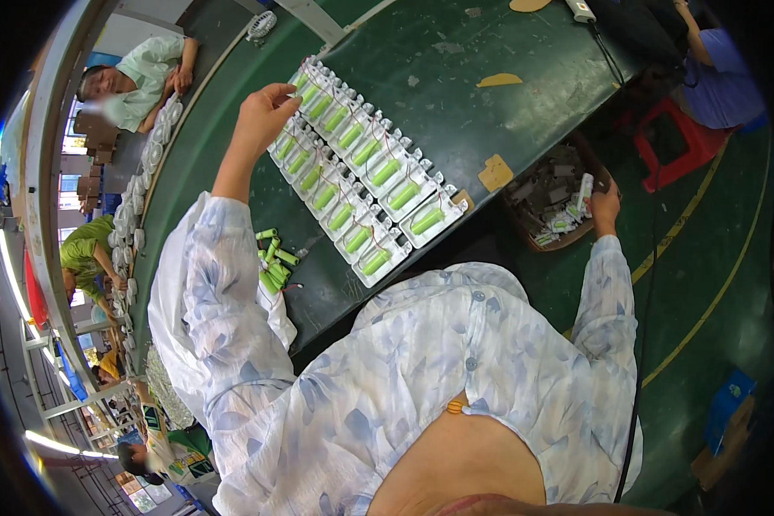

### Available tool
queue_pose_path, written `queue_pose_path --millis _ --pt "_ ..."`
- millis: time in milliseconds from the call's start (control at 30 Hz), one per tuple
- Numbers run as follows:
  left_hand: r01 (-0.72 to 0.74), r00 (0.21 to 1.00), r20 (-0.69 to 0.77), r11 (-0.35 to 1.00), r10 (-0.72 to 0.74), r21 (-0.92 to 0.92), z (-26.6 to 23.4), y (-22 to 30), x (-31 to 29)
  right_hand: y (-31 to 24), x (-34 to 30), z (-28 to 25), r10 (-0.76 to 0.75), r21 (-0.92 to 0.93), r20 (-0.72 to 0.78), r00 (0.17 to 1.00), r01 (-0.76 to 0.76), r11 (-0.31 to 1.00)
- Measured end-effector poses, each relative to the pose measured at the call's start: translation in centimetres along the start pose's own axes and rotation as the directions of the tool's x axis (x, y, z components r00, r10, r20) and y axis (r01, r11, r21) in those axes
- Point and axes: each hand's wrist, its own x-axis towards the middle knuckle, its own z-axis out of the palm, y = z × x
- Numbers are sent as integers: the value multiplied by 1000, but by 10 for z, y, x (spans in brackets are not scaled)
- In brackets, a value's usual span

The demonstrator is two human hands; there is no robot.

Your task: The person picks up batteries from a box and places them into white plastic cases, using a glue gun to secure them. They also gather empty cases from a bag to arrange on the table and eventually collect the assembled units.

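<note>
Two rows of white plastic housings (375, 261), each with a green cylindrical battery (426, 221) and thin red wires, stand close together on the dark green table. My left hand (267, 113) is at the far left end of the rows, thumb and fingers pinched together beside the last housings; what they grip, if anything, is hidden. To the right, below the table edge, my right hand (605, 208) is closed around a narrow white plastic piece (586, 191). It is above a cardboard box (549, 246) containing many small white parts.
Loose green batteries (275, 262) lie in a pile left of the rows. Scraps of tan material (495, 173) are on the table. A red stool (678, 142) stands at the right beside a seated person. Along a green belt (199, 112) at the left, other people sit near white parts.
</note>
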Motion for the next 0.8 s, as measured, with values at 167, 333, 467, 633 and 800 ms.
queue_pose_path --millis 167,333,467,633,800 --pt "38 999 19 998 -39 44 3 -13 24 24 30 0 -569 -400 -124 813 483 779" --pt "-15 999 45 878 -8 478 3 -46 41 -102 -103 -5 -466 449 115 877 372 812" --pt "56 982 128 856 -141 513 16 -56 68 -155 -251 -23 -658 675 519 545 211 707" --pt "45 970 193 890 -148 455 24 -34 80 -190 -276 -16 -417 495 800 430 -81 865" --pt "-17 968 221 846 -119 533 26 -8 85 -198 -274 -13 -306 480 839 450 -350 804"
